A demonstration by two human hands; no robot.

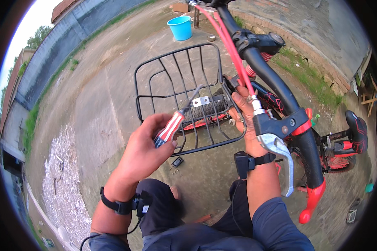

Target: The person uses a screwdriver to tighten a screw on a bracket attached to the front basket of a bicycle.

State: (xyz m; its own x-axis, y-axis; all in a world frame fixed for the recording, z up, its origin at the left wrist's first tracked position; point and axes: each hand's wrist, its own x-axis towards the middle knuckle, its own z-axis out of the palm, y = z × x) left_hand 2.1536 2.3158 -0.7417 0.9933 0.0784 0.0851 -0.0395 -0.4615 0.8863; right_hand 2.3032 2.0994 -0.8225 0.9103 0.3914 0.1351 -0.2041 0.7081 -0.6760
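Observation:
My left hand (148,146) is closed round a screwdriver (170,128) with a red-and-white striped, blue-ended handle. Its shaft points up and away, over a black wire basket (178,49) at the front of a bicycle. Inside the basket's outline shows a small silver plate with holes (201,101). Behind the basket's near-right side, my right hand (244,106) has its fingers curled by the mounting bracket. A silver open-ended wrench (232,121) sticks out at its palm; the rest of it is hidden. The bicycle's black handlebar (266,77) passes just right of that hand.
A silver brake lever (282,157) and red cables (232,44) stand close to my right forearm. The front tyre (203,111) lies beneath the basket. Farther off are a blue bucket (180,29), a metal bowl (211,38) and the bicycle's saddle (357,129).

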